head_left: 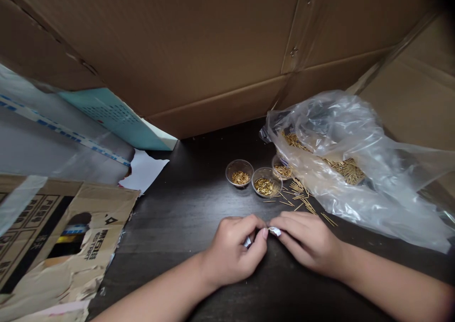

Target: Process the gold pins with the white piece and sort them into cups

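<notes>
The left hand and right hand nearly meet at lower centre, both curled closed and grasping something small and white. The fingers hide most of it: a white scrap shows at the right fingertips and a white bit inside the left hand's curl, so its nature, and whether it is 1 piece, can't be made out. Just beyond the hands, loose brass pins lie scattered on the dark desk. Farther up sit 3 clear plastic cups holding more pins, the rightmost partly behind a crumpled clear plastic bag, whose film blurs the heap of pins inside. Brown cardboard overhangs the top, cut off by the frame.
</notes>
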A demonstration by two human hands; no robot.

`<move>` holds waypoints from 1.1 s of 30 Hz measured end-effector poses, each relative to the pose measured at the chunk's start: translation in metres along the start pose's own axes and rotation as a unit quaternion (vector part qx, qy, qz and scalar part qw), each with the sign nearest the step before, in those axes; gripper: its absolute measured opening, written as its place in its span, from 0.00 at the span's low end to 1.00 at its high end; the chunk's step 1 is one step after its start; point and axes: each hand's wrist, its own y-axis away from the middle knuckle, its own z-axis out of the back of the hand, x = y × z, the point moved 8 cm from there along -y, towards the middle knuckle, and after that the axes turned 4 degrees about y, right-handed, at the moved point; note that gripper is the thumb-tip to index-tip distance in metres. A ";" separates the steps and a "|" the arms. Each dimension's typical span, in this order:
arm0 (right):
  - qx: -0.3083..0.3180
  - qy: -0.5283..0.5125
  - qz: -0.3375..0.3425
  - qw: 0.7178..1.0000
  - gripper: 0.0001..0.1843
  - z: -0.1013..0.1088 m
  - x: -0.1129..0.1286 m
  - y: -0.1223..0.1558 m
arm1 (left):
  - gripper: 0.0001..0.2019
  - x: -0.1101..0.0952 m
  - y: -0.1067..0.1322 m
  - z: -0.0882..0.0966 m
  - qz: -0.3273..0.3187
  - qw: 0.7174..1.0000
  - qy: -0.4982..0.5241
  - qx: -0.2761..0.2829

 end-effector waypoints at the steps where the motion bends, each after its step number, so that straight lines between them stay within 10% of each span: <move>1: -0.002 0.005 0.002 1.000 0.09 0.000 0.000 0.001 | 0.05 0.000 -0.001 0.001 -0.005 1.000 -0.012 0.001; 12: -0.008 0.062 0.040 0.997 0.09 0.003 0.006 -0.004 | 0.07 -0.010 -0.005 0.000 -0.075 0.970 -0.208 0.101; 18: -0.079 0.020 -0.013 0.997 0.07 0.016 0.001 -0.003 | 0.09 -0.030 -0.057 0.029 -0.056 0.938 -0.322 0.112; 25: -0.149 -0.009 -0.005 0.989 0.07 0.028 0.003 0.003 | 0.09 -0.010 -0.135 -0.010 0.066 0.870 -0.405 0.274; 33: -0.152 -0.016 -0.007 0.988 0.07 0.029 0.002 0.000 | 0.07 -0.003 -0.137 -0.027 0.054 0.843 -0.437 0.310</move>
